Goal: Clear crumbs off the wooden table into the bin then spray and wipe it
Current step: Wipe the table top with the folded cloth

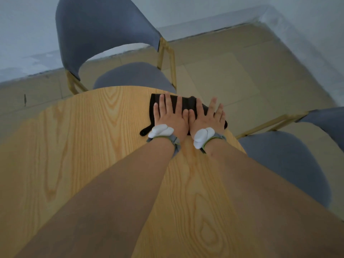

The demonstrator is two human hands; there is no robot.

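Observation:
A black cloth (186,102) lies flat at the far right edge of the light wooden table (83,146). My left hand (170,113) and my right hand (206,116) press down on it side by side, palms flat and fingers spread. The thumbs touch in the middle. A corner of the cloth sticks out near my left wrist. Each wrist carries a white tracker on a grey strap. No crumbs, bin or spray bottle show in this view.
A grey upholstered chair (104,34) with gold legs stands pushed in at the table's far side. A second grey chair (290,164) sits at the right edge. Beyond them are beige floor tiles (232,75) and a pale wall.

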